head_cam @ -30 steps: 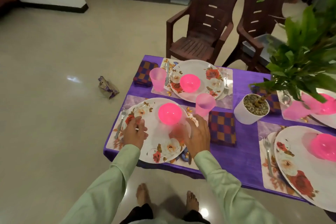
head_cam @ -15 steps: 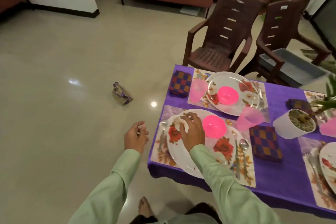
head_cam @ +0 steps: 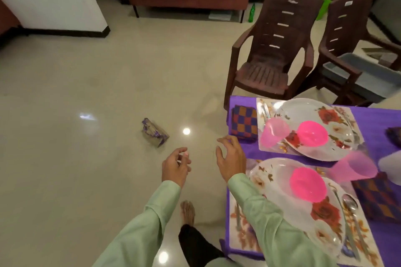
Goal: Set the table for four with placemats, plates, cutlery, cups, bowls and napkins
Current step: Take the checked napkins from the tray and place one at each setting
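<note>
- Honestly, nothing is being held right now. The left hand (head_cam: 175,167) and right hand (head_cam: 231,158) are both empty, fingers loosely curled, over the floor (head_cam: 86,84) just off the corner of the desk (head_cam: 379,119).
- The checked napkin (head_cam: 244,122) is parked right at the desk's corner, closest to the right hand, so it could get swept off by a careless reach.
- The near placemat (head_cam: 242,238) is crossed by the right sleeve (head_cam: 271,223). If it's dragged, the near plate (head_cam: 280,182) could be pulled toward the edge.
- The cups look light. The near cup (head_cam: 353,168) is set just beside that plate's rim, so it could be tipped by a bump.
- A crumpled wrapper (head_cam: 155,132) is lying on the floor near a bare foot (head_cam: 187,212) and could be stepped on.
- Counted in view:
- two placemats
- two plates, with the far plate (head_cam: 303,110) behind
- two pink bowls, the near bowl (head_cam: 308,184) and far bowl (head_cam: 312,133), one on each plate
- two cups, including the far cup (head_cam: 274,132)
- two checked napkins for sure, the second napkin (head_cam: 377,199) being blurred
- Cutlery is too smeared to be counted, though one spoon (head_cam: 349,199) can be made out.
- Only two settings are shown, so four can't be confirmed.
</note>
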Motion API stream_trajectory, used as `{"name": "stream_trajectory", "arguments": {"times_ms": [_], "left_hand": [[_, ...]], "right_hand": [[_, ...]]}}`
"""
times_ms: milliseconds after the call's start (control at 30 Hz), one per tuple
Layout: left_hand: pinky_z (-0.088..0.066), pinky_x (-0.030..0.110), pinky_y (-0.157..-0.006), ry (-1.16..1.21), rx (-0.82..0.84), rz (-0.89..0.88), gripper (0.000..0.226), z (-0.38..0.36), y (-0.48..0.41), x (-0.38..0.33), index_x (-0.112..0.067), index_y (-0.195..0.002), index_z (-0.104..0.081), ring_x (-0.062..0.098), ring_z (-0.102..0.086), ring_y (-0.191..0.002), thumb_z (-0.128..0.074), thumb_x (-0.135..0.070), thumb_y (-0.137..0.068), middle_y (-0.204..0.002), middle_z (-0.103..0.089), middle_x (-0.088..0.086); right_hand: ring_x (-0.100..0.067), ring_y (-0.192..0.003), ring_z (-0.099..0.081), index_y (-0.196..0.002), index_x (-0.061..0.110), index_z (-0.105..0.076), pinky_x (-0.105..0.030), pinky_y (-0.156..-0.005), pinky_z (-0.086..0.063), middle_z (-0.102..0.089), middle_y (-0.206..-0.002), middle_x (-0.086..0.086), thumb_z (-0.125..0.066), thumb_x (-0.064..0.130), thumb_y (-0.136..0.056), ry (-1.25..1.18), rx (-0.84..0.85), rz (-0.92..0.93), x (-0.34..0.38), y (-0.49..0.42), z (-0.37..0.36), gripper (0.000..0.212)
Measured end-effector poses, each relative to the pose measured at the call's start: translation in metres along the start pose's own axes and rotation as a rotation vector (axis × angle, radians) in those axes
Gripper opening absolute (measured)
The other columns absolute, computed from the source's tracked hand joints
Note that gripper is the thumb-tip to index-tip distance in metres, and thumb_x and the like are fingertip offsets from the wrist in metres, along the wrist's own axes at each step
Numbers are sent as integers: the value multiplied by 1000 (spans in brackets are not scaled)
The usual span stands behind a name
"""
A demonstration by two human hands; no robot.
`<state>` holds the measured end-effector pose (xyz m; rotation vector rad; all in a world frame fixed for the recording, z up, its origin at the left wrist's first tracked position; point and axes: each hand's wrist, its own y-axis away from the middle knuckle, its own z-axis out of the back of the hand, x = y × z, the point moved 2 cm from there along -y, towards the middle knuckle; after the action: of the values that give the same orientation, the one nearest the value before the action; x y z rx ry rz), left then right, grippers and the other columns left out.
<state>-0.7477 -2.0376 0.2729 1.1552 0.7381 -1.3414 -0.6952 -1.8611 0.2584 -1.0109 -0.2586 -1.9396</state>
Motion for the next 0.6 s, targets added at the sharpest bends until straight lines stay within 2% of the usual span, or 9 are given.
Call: {"name": "stream_trajectory", "arguments": {"times_ms": [267,433,600], "left_hand": [[-53,36,-61,-134,231,-36,15,-13,-175,-25,-23,-109,-65,14,-60,-56,-54,-21,-99,-77,-67,4],[-55,38,-63,-169,343,-127,15,-48,-266,-71,-23,-108,-66,13,-62,-55,-55,-23,-98,-77,-69,3],[-55,36,-61,-150,480,-209,15,-100,-348,-121,-22,-107,-68,13,-63,-56,-56,-21,-98,-77,-69,3]], "right_hand": [[-14,-105,-58,-110,19,-69,-31,-81,-50,-56,-120,8,-64,17,-88,-11,-144,-209,1,-129,-61,23],[-19,-101,-61,-114,19,-68,-32,-83,-50,-56,-122,6,-62,19,-90,62,-181,-275,1,-206,-57,25],[-18,-109,-56,-126,18,-61,-33,-90,-48,-52,-127,4,-56,27,-96,125,-202,-358,-10,-283,-49,31]]}}
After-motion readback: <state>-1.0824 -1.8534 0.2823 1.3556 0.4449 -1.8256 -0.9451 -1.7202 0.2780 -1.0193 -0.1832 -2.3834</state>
